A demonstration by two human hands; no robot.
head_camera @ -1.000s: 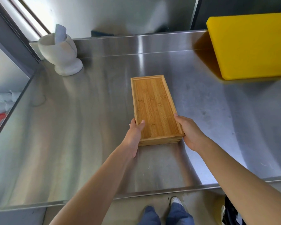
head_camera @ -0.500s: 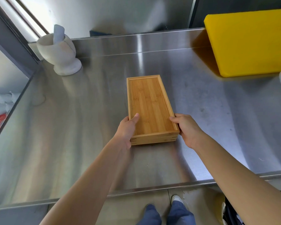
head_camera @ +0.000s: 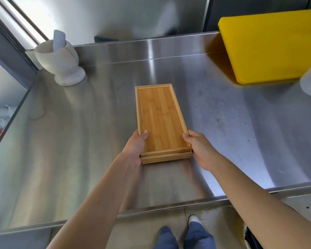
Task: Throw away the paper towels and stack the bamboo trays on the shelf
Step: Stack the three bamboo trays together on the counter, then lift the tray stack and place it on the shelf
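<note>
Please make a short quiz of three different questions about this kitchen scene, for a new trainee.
1. True or false: the bamboo trays are stacked and lie flat on the steel counter.
2. Which hands grip the stack? A) only the left hand B) only the right hand C) both
3. Fill in: the white mortar stands at the counter's far ____ corner, as the person sees it.

Key: 1 true; 2 C; 3 left.

Your left hand [head_camera: 135, 150] and right hand [head_camera: 199, 150] grip the near end of the stacked bamboo trays [head_camera: 160, 117] on the steel counter [head_camera: 79, 141], thumbs over the rim. Beyond your fingertips: a mortar [head_camera: 59, 60] and a yellow cutting board [head_camera: 269, 45].
</note>
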